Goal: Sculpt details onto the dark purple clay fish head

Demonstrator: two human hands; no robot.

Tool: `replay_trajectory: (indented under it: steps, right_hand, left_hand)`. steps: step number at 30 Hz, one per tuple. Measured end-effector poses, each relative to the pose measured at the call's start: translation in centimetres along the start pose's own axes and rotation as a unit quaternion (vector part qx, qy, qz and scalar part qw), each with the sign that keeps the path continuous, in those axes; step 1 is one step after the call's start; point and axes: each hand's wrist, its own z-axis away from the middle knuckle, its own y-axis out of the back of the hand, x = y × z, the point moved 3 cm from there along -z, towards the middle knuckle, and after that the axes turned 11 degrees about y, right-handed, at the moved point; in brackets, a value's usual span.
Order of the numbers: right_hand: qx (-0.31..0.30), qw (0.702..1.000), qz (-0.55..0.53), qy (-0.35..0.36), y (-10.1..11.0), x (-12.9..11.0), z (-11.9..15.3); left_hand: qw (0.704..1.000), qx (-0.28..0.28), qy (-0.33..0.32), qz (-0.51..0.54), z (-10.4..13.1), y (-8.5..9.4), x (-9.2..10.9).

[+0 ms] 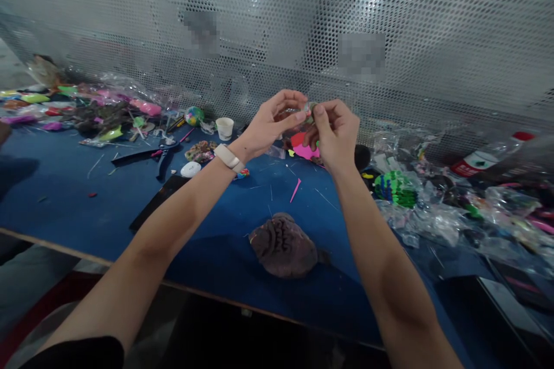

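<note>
Raised over the blue table, my left hand (277, 121) and my right hand (335, 132) meet fingertip to fingertip. Between them is a small multicoloured piece (309, 110), pinched from both sides. Its kind is too small to make out; it looks pinkish and greenish. Below and nearer me lies a dark grey-brown modelled lump (283, 245) with ridged folds, apparently clay. A thin pink stick (295, 190) lies behind it. Just under my right hand is a bright pink and red flat shape (303, 147), partly hidden by the fingers.
Pliers (162, 155), a paper cup (224, 128), a white case (190, 169) and a colourful ball (194, 116) stand to the left. Plastic wrappers (437, 219), a green-blue piece (395, 187) and a bottle (489, 155) lie right. A perforated metal panel (277, 23) rises behind.
</note>
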Motion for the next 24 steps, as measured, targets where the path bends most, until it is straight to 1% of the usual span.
replay_trajectory:
  steps: [5,7,13,16,20,24]
  right_hand:
    - [-0.033,0.999,-0.006,0.009,0.1,-1.0,0.1]
    - [-0.036,0.999,-0.002,0.016,0.2,-1.4,0.2]
    - [-0.03,0.999,0.005,0.029,-0.2,-1.6,0.7]
    - [-0.033,0.999,0.009,0.028,-0.4,-1.5,0.8]
    - [-0.055,0.998,0.006,0.004,-0.7,-1.2,0.8]
    - [-0.059,0.998,-0.022,-0.019,-1.0,-0.4,0.7]
  left_hand:
    - [0.998,-0.042,0.029,0.036,-0.2,0.6,0.4]
    - [0.997,-0.054,0.036,0.042,-0.3,0.7,0.5]
    - [0.997,-0.062,0.026,0.042,-0.4,1.1,0.9]
    - [0.999,-0.049,0.008,0.023,-0.3,1.2,1.0]
    - [1.0,-0.014,-0.021,-0.01,-0.3,1.1,0.8]
    - [1.0,0.011,-0.018,-0.02,-0.3,0.8,0.4]
